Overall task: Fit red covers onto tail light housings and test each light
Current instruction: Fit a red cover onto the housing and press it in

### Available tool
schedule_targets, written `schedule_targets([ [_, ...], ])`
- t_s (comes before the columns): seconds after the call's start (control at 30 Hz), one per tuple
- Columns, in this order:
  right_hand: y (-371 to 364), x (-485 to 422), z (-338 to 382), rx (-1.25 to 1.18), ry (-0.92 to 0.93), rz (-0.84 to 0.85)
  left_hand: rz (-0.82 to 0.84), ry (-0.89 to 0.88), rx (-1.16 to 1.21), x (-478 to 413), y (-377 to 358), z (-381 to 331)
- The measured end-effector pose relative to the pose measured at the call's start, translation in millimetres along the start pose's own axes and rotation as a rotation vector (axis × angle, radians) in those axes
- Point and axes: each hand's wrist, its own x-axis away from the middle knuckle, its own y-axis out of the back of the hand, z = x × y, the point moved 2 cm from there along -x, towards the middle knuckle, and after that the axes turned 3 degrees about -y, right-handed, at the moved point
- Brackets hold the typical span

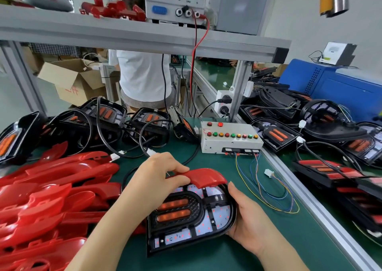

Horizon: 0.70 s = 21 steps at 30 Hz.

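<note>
Now the left hand [159,175] pinches a red cover [204,177] by its left end over the housing [192,213], which the right hand [246,215] grips at its right rim on the near counter [227,256]. Light, stiff plastic, the cover seems best held by its edges.

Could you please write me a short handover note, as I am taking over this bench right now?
Left hand pinches the left end of the glossy red plastic cover, which is tilted over the far edge of the black tail light housing and not yet seated.
Right hand grips the housing's right rim.
The heap of spare red covers lies left, the uncovered black housings along the back, and the white test box with coloured buttons behind.
Done: apparently the red-covered lights beyond the rail.
Left: press this cover home, test it, then do the rest.
</note>
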Motion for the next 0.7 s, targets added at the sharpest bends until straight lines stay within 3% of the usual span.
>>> schedule_targets([
  [0.23,-0.6,1.4,0.1,0.015,0.007,-0.044,0.077,-0.082,-0.161,0.0,-13.0,-4.5],
  [0.6,-6.5,3.2,0.1,0.045,0.078,-0.099,0.158,-0.073,-0.077,0.9,-22.8,9.2],
  [0.7,-9.4,2.3,-0.7,0.063,0.093,-0.127,0.212,0.014,-0.040,-4.8,-20.6,9.5],
])
